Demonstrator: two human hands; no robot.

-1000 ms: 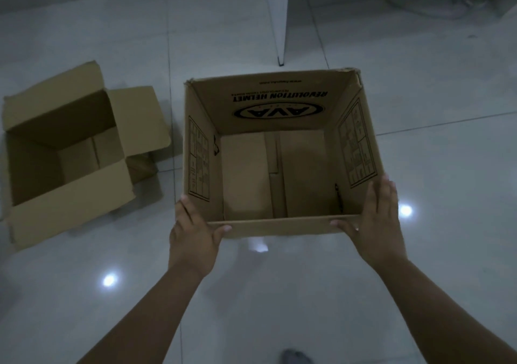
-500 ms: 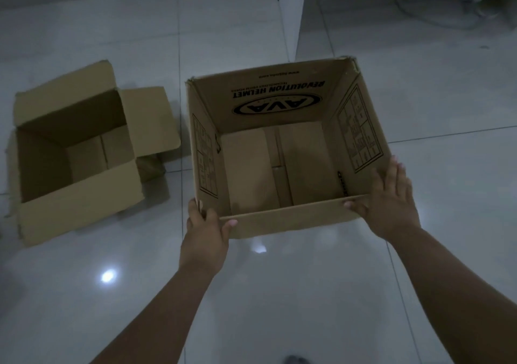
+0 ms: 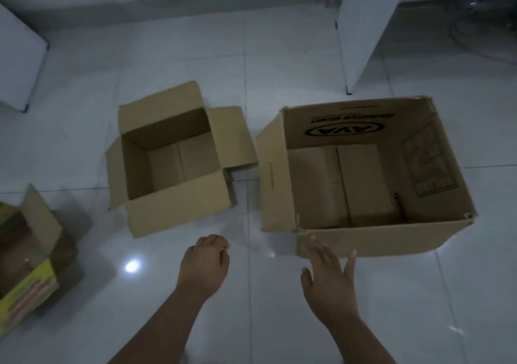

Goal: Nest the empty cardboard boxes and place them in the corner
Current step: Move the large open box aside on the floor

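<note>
A large open cardboard box (image 3: 372,240) with an AVA logo inside stands on the tiled floor at the right, empty. A medium open box (image 3: 179,209) with its flaps spread out stands to its left, also empty. A smaller box (image 3: 30,288) with yellow printed sides sits at the far left edge, partly cut off. My left hand (image 3: 205,265) hovers over the floor between the two brown boxes, fingers curled, holding nothing. My right hand (image 3: 328,277) is spread flat just in front of the large box's near wall, not gripping it.
A white panel or furniture leg (image 3: 363,28) stands behind the large box. A white furniture corner (image 3: 16,64) is at the far left. A wall base (image 3: 167,2) runs along the back. The glossy tiles show a light reflection (image 3: 131,266).
Both hands have let go of the large box, which now rests on the floor. The view has swung left, bringing the medium box nearer the centre and the yellow box into sight.
</note>
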